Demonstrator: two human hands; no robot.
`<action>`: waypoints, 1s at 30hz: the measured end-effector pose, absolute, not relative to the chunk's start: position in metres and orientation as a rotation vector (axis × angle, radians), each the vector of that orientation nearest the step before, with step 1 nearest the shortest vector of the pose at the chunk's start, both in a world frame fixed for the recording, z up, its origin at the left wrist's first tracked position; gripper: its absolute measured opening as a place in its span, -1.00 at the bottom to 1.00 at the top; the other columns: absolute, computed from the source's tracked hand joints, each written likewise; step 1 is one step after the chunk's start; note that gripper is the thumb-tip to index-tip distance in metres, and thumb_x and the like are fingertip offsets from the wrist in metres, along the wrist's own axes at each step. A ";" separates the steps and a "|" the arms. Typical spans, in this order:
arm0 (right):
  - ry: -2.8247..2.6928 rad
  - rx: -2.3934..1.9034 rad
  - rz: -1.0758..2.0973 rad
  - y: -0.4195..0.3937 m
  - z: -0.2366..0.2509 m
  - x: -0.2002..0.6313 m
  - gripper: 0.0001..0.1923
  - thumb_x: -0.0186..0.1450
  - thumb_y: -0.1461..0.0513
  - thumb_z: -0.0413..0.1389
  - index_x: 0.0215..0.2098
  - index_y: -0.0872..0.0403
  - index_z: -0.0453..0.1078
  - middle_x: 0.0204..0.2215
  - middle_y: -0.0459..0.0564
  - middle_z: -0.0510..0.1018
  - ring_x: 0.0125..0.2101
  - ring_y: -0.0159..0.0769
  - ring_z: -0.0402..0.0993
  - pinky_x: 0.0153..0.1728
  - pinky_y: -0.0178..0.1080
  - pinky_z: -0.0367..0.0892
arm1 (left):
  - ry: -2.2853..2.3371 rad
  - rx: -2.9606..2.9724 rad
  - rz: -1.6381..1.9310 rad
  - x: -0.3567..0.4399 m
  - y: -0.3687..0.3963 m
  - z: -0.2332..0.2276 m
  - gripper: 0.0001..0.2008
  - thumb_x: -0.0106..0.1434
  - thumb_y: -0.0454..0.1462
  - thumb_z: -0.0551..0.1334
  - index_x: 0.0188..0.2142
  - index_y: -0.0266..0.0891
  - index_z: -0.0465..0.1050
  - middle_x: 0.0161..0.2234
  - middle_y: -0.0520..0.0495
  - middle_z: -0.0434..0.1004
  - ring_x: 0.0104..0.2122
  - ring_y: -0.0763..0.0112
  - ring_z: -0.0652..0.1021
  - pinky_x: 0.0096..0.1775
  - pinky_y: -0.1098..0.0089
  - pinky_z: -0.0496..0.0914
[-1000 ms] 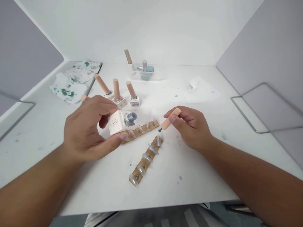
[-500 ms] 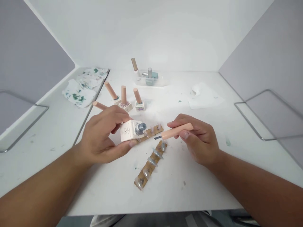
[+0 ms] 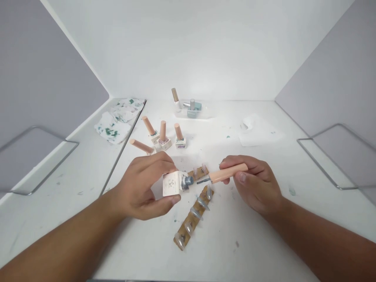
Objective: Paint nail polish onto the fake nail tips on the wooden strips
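White booth tabletop (image 3: pixel 264 219). My left hand (image 3: pixel 141 192) grips open nail polish bottle (image 3: pixel 173 183) at centre, label print unreadable. Right hand (image 3: pixel 258 186) pinches brush cap (image 3: pixel 227 173), bristles at bottle's 3 o'clock. Nail-tip strip (image 3: pixel 192 217) at 5 o'clock.

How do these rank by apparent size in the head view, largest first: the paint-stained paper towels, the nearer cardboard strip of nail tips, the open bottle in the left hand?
1. Paint-stained paper towels, although farthest away.
2. Nearer cardboard strip.
3. Open bottle, held in the left hand, partly hidden by fingers.
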State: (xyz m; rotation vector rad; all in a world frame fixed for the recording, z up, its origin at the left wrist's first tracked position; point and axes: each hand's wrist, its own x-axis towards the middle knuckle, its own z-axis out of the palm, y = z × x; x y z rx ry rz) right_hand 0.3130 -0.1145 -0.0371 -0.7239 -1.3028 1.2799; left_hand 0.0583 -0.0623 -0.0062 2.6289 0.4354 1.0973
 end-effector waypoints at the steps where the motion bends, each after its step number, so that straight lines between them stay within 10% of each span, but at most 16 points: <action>1: -1.303 -0.721 1.287 -0.115 -0.037 0.313 -0.80 0.28 0.22 0.13 -0.16 -0.05 0.54 -0.39 -0.07 0.54 -0.42 -0.42 0.38 -0.39 -0.31 0.33 | 0.437 2.619 1.090 0.058 -0.063 -0.007 -0.76 0.11 -0.29 0.23 -0.20 -0.27 0.33 -0.47 -0.04 0.35 -0.55 0.41 0.32 -0.58 0.41 0.19; 30: -1.908 -0.622 0.715 -0.115 -0.027 0.307 -0.72 0.23 0.34 0.15 -0.07 0.13 0.46 -0.50 -0.03 0.48 -0.45 -0.34 0.37 -0.39 -0.20 0.29 | 0.480 2.733 0.919 0.062 -0.074 -0.009 -0.79 0.08 -0.24 0.24 -0.28 -0.23 0.31 -0.48 -0.08 0.41 -0.58 0.37 0.35 -0.57 0.35 0.22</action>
